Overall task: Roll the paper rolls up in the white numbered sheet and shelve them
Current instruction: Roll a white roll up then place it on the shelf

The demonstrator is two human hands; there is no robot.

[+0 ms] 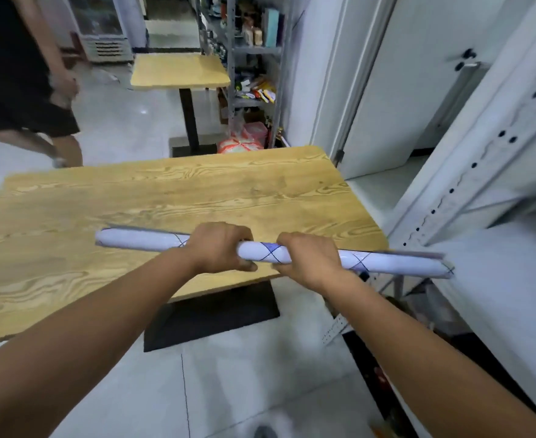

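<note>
Both hands, the left hand (221, 248) and right hand (307, 259), curl their fingers round the rolled sheet (260, 251), likely keeping it wound for shelving.

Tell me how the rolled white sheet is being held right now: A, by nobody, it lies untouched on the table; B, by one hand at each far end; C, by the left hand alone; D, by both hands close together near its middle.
D: the left hand and the right hand both grip the rolled sheet side by side near its middle.
</note>
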